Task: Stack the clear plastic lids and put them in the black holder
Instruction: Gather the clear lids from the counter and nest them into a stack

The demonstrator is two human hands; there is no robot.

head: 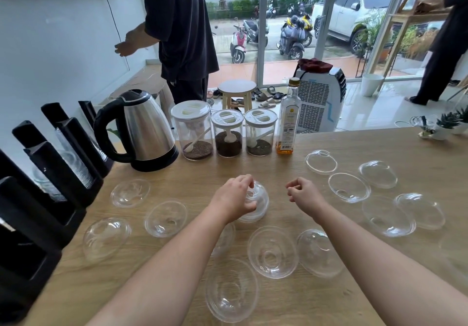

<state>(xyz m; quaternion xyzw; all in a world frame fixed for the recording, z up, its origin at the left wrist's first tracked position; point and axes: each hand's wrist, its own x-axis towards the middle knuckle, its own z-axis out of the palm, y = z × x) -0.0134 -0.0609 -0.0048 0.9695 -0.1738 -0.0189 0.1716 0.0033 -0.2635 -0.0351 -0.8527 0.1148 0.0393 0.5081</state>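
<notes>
While left hand [234,197] grips a small stack of lids [254,205] on the table [329,297], fingers closed round it; right hand [302,195] loosely curled, holding nothing.

Wooden table [379,145] fills the lower frame. Along its left edge stands a black holder [50,199]. At upper centre: kettle [144,130], three jars [229,135], one bottle [288,120]. Small potted plants [445,125] at upper right. Clear plastic lids [272,254] lie scattered across the middle and lower surface.
</notes>
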